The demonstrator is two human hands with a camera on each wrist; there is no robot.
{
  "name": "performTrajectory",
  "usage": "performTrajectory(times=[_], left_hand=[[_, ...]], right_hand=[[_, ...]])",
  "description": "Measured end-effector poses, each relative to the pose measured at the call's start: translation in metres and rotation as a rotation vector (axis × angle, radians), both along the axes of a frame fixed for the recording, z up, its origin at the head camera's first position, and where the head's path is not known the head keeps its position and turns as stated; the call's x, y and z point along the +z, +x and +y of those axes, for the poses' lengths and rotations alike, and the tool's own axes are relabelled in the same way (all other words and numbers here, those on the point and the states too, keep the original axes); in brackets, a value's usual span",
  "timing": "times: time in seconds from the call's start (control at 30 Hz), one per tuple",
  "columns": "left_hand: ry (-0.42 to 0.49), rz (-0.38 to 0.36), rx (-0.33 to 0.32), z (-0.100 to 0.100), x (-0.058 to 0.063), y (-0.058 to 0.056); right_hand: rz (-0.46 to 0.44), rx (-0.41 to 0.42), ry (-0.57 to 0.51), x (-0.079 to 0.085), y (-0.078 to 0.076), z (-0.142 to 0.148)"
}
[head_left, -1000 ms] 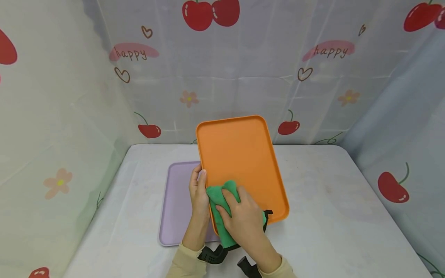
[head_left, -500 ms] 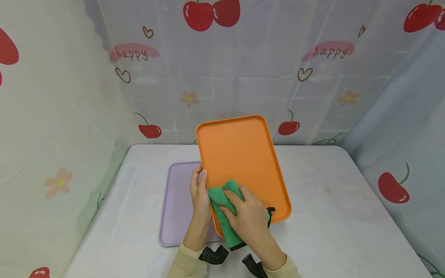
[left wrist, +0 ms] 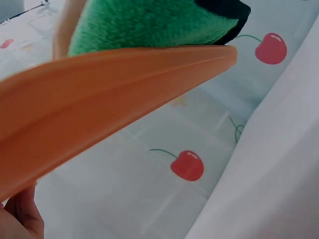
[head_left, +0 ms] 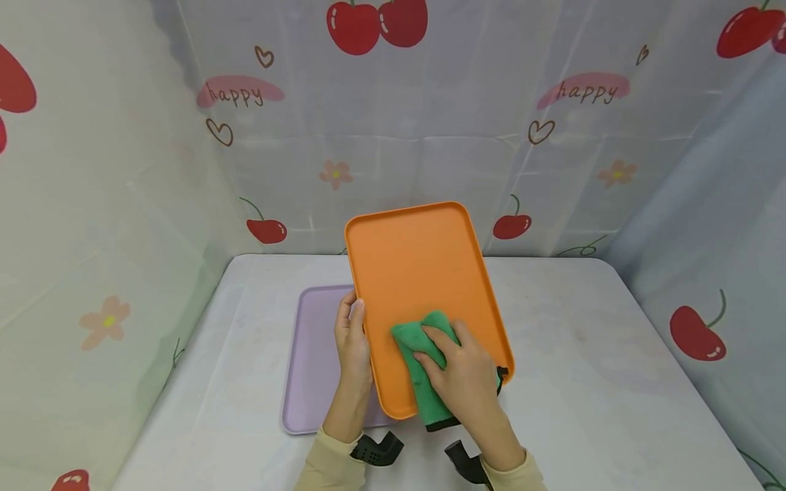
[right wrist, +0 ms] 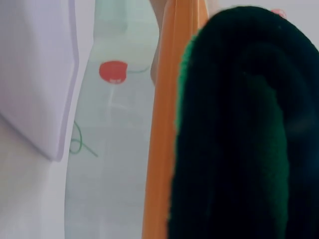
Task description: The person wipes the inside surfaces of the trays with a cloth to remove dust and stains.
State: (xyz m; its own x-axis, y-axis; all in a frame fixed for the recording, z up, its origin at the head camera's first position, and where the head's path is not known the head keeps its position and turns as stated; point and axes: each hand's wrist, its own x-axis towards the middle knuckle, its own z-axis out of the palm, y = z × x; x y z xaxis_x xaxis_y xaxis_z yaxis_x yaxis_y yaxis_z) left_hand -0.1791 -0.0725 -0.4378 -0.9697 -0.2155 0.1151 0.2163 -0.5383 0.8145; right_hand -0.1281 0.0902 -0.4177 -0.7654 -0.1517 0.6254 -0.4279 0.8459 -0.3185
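An orange tray (head_left: 417, 266) is held tilted up over the table, its face toward the head camera. My left hand (head_left: 353, 344) grips its left edge, thumb on the near side; the fingers behind are partly hidden. With my right hand (head_left: 463, 372) I hold a folded green cloth (head_left: 424, 372) with black edging against the lower part of the tray. In the left wrist view the cloth (left wrist: 144, 25) lies along the tray's edge (left wrist: 109, 89). Up close in the right wrist view, the dark edging of the folded cloth (right wrist: 214, 124) covers much of the picture beside the tray (right wrist: 162, 129).
A lilac tray (head_left: 313, 361) lies flat on the white table (head_left: 589, 368), left of centre and partly behind the orange tray. Curtains with cherry prints (head_left: 405, 157) enclose the table at the back and both sides.
My right hand has slid the green cloth rightward across the orange tray, away from its left edge toward the lower right corner. My left hand stays in place on the edge.
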Motion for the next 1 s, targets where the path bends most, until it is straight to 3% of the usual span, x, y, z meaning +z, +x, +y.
performTrajectory(times=[0.53, 1.0], left_hand=[[-0.007, 0.022, 0.019, -0.002, 0.002, 0.001], [0.001, 0.032, 0.034, -0.001, 0.003, 0.002]], right_hand=[[-0.123, -0.271, -0.127, 0.001, -0.011, 0.046], [-0.200, -0.327, -0.175, -0.008, -0.008, 0.041]])
